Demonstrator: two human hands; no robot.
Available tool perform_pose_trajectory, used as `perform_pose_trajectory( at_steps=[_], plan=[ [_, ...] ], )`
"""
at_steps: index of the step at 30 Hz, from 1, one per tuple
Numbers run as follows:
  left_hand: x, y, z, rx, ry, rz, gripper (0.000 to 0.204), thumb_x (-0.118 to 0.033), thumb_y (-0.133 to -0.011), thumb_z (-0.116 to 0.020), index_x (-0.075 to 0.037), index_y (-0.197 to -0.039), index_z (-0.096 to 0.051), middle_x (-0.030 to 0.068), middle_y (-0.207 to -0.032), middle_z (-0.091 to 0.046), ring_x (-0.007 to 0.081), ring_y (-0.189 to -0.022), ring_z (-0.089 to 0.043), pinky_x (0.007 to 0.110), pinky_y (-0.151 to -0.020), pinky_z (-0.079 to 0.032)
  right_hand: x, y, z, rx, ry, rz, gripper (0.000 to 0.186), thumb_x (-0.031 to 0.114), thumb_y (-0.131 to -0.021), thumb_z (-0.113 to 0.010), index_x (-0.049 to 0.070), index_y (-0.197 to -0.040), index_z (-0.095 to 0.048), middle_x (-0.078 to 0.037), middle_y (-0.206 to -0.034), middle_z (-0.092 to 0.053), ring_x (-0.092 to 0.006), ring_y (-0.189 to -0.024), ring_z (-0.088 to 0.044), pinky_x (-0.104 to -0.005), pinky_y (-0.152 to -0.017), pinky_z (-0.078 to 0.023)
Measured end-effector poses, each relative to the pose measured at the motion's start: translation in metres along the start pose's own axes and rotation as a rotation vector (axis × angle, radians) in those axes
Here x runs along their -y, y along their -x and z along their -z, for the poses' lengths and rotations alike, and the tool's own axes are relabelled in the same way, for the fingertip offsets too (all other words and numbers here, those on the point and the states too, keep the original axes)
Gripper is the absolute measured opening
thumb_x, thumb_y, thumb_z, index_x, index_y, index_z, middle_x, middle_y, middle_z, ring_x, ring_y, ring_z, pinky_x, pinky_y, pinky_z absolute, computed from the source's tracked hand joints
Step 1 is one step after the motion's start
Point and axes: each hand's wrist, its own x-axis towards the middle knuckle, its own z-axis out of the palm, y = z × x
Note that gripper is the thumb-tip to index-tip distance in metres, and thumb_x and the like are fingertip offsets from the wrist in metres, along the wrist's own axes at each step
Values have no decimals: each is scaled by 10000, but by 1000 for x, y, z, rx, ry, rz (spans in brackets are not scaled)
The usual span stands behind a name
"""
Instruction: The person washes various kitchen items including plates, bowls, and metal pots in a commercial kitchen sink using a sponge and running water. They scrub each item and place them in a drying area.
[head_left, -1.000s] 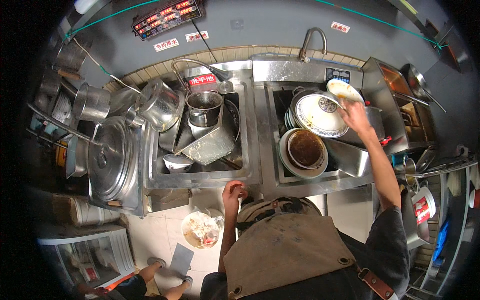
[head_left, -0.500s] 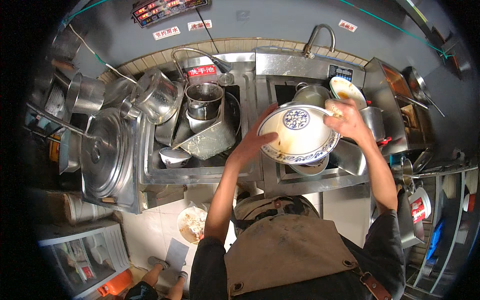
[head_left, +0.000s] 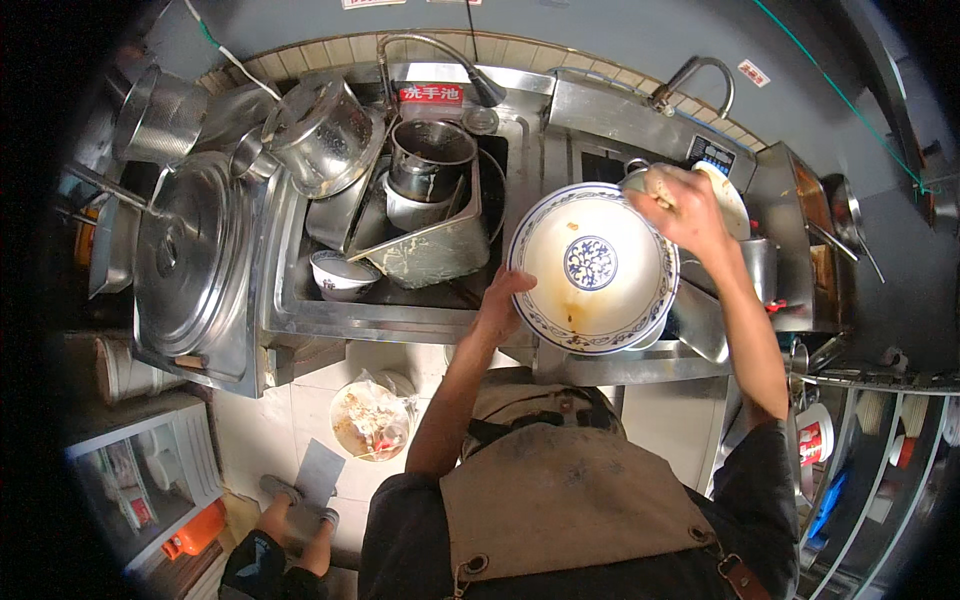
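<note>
A large white bowl (head_left: pixel 625 310) with a blue patterned rim and a blue flower medallion is tilted over the right-hand sink. Brownish stains and a few food scraps show on its inside. My left hand (head_left: pixel 503 303) grips the bowl's left edge, thumb over the rim and fingers hidden beneath. My right hand (head_left: pixel 690 207) is closed at the bowl's upper right rim, around something small and pale that I cannot make out. Just beyond that hand, a soiled plate (head_left: pixel 728 203) leans beside a metal pot (head_left: pixel 762 268). More dishware shows partly below the bowl.
The left sink (head_left: pixel 290 315) holds stacked steel pots, a tilted metal pan (head_left: pixel 430 250) and a small bowl (head_left: pixel 342 275). A big round lid (head_left: pixel 180 260) lies further left. On the floor stands a scrap bucket (head_left: pixel 375 420); another person's legs (head_left: pixel 285 525) are at lower left.
The bowl has turned to show more of its inside and sits slightly lower in the picture. My right hand has shifted to its upper right rim. The whole view has swung slightly.
</note>
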Motion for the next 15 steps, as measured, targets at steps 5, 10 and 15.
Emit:
perform_pose_trajectory(
  at_steps=[5,10,15],
  plan=[
    [7,10,-11,-168,80,-156,637,-169,-708,-544,-22,-1294,-344,105,-1144,-507,181,-995,-540,303,-884,-431,56,-25,-1,-213,-366,-277,237,52,-720,-687,30,-578,-499,-22,-511,-485,-75,-445,-447,-246,-393,-333],
    [7,13,-9,-104,124,-301,725,-159,-700,-549,-30,-1356,-269,104,-1208,-476,192,-1086,-491,303,-941,-384,74,-6,-57,260,-333,-298,168,118,-741,-659,31,-852,-569,-126,-797,-577,-249,-680,-588,-371,-601,-475],
    [7,18,0,-176,25,-370,783,-185,-695,-558,-30,-1384,-221,125,-1297,-406,202,-1159,-430,314,-986,-331,90,35,-80,567,-36,-257,461,164,-688,-701,70,-1118,-563,-149,-1262,-385,-355,-1182,-383,-405,-980,-346]
  ],
)
